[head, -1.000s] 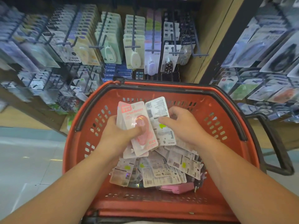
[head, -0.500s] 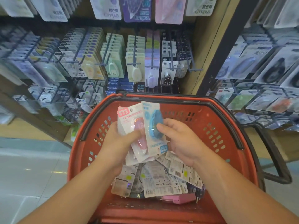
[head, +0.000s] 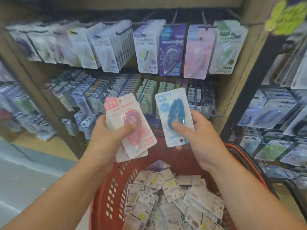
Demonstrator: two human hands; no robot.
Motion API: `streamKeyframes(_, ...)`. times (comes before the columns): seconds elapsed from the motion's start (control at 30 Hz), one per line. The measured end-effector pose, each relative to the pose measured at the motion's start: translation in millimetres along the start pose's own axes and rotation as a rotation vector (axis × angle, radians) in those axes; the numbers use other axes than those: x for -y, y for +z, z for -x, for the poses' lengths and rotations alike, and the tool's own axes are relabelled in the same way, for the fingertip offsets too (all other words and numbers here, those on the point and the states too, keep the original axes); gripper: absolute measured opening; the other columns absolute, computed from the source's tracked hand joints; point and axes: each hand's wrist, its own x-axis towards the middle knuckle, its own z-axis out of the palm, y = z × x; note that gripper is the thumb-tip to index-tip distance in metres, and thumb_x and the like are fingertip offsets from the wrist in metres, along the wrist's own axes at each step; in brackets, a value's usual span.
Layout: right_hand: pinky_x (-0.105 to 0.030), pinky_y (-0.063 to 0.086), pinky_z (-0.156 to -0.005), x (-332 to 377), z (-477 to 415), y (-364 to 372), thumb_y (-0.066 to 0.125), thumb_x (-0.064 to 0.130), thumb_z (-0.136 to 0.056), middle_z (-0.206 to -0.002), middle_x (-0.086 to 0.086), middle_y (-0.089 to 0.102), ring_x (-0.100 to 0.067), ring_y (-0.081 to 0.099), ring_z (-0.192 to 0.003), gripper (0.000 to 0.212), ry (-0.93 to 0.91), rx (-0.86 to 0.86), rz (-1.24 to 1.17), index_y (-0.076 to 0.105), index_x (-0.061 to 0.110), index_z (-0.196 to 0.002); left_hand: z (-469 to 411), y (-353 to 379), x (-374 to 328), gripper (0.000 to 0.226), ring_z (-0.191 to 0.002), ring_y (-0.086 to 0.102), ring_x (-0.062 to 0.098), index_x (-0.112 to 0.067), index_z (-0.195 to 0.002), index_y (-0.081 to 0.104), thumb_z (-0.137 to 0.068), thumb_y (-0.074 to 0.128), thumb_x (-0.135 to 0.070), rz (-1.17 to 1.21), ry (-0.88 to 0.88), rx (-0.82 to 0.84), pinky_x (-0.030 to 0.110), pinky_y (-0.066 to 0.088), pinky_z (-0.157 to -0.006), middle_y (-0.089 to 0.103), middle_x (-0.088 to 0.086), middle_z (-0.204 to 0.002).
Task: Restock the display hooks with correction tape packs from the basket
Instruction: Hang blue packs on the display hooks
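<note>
My left hand (head: 106, 138) grips a small fanned stack of pink packs (head: 119, 105), with the thumb clamped across the front one's blister. My right hand (head: 199, 135) pinches a single blue pack (head: 172, 103) by its lower half, thumb on the dispenser bulge. Both are held up over the far side of the red basket (head: 108, 196). The loose packs (head: 166, 193) lie heaped below my wrists, mostly back side up. The display hooks (head: 203, 18) are beyond and above my fingertips, and most look well filled. I judge the step is finding the blue pack's row. I should match its face to a hanging front card before reaching. Holding it low keeps the top edge free, though I can't make out the hang hole here. Then I'd slide it straight back, face outward, while my left grip stays firm so the fan doesn't slip.
</note>
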Motion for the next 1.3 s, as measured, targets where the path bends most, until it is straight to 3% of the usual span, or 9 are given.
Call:
streamKeyframes(0.13, -0.033, 0.054, -0.059, 21.2, -11.7, 18.4, 0.078, 0.012, -0.087, -0.1, 0.002, 0.078, -0.021, 0.073, -0.087, 0.025, -0.063, 0.031, 0.082, 0.069, 0.027, -0.105, -9.4, -26.1, -21.9, 0.075, -0.103, 0.077, 0.036, -0.015, -0.128, 0.061, -0.058, 0.089, -0.022, 0.029, 0.041, -0.019, 0.069, 0.06, -0.079, 0.076, 0.012, -0.119)
streamKeyframes(0.4, -0.013, 0.043, -0.047, 57.3, -35.7, 93.8, 0.075, -0.011, -0.08, -0.063, 0.004, 0.072, -0.002, 0.059, -0.049, 0.016, -0.205, -0.033, 0.103, 0.076, 0.004, -0.085, -54.9, -115.0, -59.7, 0.064, -0.092, 0.079, 0.022, -0.02, -0.124, 0.062, -0.063, 0.081, -0.018, 0.072, 0.166, 0.0, 0.038, 0.062, -0.06, 0.079, 0.002, -0.109)
streamKeyframes(0.5, -0.025, 0.055, -0.064, 55.2, -46.6, 151.6, 0.068, -0.012, -0.085, -0.083, 0.001, 0.079, -0.01, 0.073, -0.07, 0.022, -0.237, -0.097, 0.097, 0.077, 0.007, -0.09, -79.0, -161.4, -69.8, 0.068, -0.097, 0.079, 0.021, -0.019, -0.128, 0.061, -0.063, 0.082, -0.02, 0.073, 0.194, 0.025, 0.034, 0.061, -0.066, 0.079, 0.001, -0.112)
streamKeyframes(0.6, -0.041, 0.059, -0.079, 55.8, -62.4, 218.9, 0.063, -0.007, -0.092, -0.101, -0.007, 0.08, -0.025, 0.075, -0.093, 0.023, -0.269, -0.142, 0.058, 0.076, 0.01, -0.101, -104.9, -214.3, -84.2, 0.074, -0.1, 0.078, 0.026, -0.018, -0.128, 0.063, -0.058, 0.086, -0.021, 0.088, 0.191, 0.06, 0.047, 0.063, -0.074, 0.078, 0.006, -0.115)
streamKeyframes(0.73, -0.032, 0.06, -0.067, 72.5, -82.5, 300.8, 0.055, 0.005, -0.102, -0.1, 0.002, 0.08, -0.017, 0.077, -0.089, 0.021, -0.28, -0.123, 0.076, 0.07, 0.018, -0.108, -134.6, -277.3, -116.5, 0.076, -0.1, 0.078, 0.024, -0.024, -0.122, 0.063, -0.05, 0.088, -0.027, 0.106, 0.209, 0.067, 0.047, 0.061, -0.079, 0.079, 0.0, -0.111)
streamKeyframes(0.93, -0.029, 0.06, -0.066, 94.8, -108.8, 381.2, 0.046, 0.017, -0.107, -0.102, 0.007, 0.078, -0.012, 0.075, -0.089, 0.021, -0.331, -0.106, 0.044, 0.061, 0.024, -0.12, -172.2, -341.9, -171.4, 0.057, -0.083, 0.08, 0.024, -0.018, -0.12, 0.061, -0.073, 0.086, 0.003, 0.149, 0.267, 0.129, 0.04, 0.062, -0.051, 0.078, 0.005, -0.105)
streamKeyframes(1.07, -0.03, 0.057, -0.069, 92.9, -132.3, 406.7, 0.047, 0.028, -0.106, -0.107, 0.003, 0.076, -0.014, 0.074, -0.094, 0.018, -0.35, -0.16, 0.022, 0.06, 0.025, -0.119, -196.7, -369.0, -191.4, 0.063, -0.092, 0.079, 0.026, -0.022, -0.121, 0.062, -0.062, 0.081, -0.015, 0.15, 0.32, 0.095, 0.046, 0.063, -0.066, 0.079, 0.004, -0.11)
streamKeyframes(1.2, -0.037, 0.058, -0.069, 95.1, -166.8, 425.8, 0.05, 0.017, -0.106, -0.1, -0.001, 0.077, -0.019, 0.075, -0.088, 0.014, -0.311, -0.218, 0.018, 0.061, 0.022, -0.114, -224.5, -382.3, -201.8, 0.072, -0.086, 0.08, 0.029, -0.02, -0.121, 0.063, -0.057, 0.088, 0.0, 0.163, 0.312, 0.127, 0.046, 0.062, -0.055, 0.078, 0.006, -0.107)
streamKeyframes(1.3, -0.036, 0.058, -0.068, 108.3, -192.8, 442.3, 0.051, 0.007, -0.1, -0.095, -0.001, 0.078, -0.021, 0.076, -0.085, 0.019, -0.35, -0.193, 0.115, 0.063, 0.018, -0.109, -247.4, -387.8, -213.5, 0.078, -0.093, 0.079, 0.034, -0.02, -0.123, 0.063, -0.051, 0.091, -0.018, 0.14, 0.33, 0.1, 0.064, 0.062, -0.067, 0.077, 0.009, -0.114)
